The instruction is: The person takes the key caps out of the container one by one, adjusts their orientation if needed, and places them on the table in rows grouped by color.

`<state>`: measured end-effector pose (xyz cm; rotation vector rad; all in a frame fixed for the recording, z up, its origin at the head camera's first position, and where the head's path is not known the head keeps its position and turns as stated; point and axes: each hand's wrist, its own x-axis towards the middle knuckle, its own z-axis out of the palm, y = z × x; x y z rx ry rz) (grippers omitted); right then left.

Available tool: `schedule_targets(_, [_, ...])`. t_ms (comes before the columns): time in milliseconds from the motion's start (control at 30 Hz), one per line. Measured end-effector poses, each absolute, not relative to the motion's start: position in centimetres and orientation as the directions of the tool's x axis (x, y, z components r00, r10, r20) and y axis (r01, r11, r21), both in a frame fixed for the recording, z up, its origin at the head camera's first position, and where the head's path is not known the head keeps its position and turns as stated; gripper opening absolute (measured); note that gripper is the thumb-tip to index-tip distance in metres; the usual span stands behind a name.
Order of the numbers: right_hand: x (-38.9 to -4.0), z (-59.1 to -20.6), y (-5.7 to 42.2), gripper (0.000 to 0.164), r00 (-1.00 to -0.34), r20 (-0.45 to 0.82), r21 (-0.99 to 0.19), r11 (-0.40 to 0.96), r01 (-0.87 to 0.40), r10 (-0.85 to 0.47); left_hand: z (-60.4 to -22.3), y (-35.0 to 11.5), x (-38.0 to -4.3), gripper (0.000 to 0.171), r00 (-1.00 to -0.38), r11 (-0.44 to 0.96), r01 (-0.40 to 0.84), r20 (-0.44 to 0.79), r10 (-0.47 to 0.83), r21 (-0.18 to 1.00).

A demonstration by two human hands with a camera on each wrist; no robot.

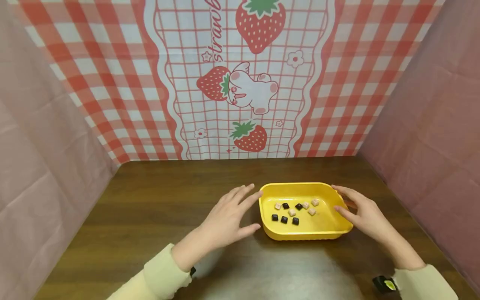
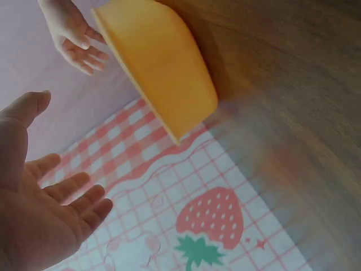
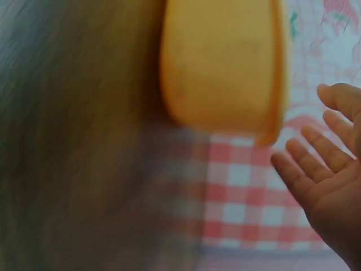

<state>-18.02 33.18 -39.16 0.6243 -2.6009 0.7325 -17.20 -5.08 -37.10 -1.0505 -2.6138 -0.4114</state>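
A yellow plastic tub (image 1: 307,235) stands on the wooden table, right of the middle in the head view. Several small black cubes (image 1: 284,220) and pale beige cubes (image 1: 292,213) lie loose on its floor. At the tub's left end is my left hand (image 1: 228,216), fingers spread and straight, index fingertip right at the rim. My right hand (image 1: 365,214) is at the opposite end, its thumb and fingers extended over the rim. Both wrist views show the tub's outer wall (image 2: 163,62) with the palms facing it and nothing held.
Dark wooden tabletop (image 1: 168,196) surrounds the tub. A red-and-white checked cloth with strawberries (image 1: 251,137) hangs along the back edge. Pinkish curtains (image 1: 423,112) close off both sides. A dark wrist strap piece (image 1: 384,284) shows by the right sleeve.
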Motion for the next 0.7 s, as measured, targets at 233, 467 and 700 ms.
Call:
schedule_targets(233, [-19.4, -41.5, 36.7, 0.053, -0.912, 0.347, -0.645, 0.65, -0.401, -0.218, -37.5, -1.7, -20.2, 0.075, -0.605, 0.603, 0.788, 0.35, 0.716, 0.127])
schedule_targets(467, [-20.1, -43.4, 38.4, 0.054, -0.938, 0.257, -0.781, 0.521, -0.343, -0.233, -39.2, 1.6, -22.4, 0.067, -0.576, 0.57, 0.815, 0.248, 0.779, 0.102])
schedule_targets(700, [-19.8, -44.3, 38.8, 0.059, -0.965, 0.114, -0.864, 0.456, -0.214, -0.237, -40.9, 4.0, -23.9, 0.057, -0.593, 0.583, 0.805, 0.114, 0.797, 0.11])
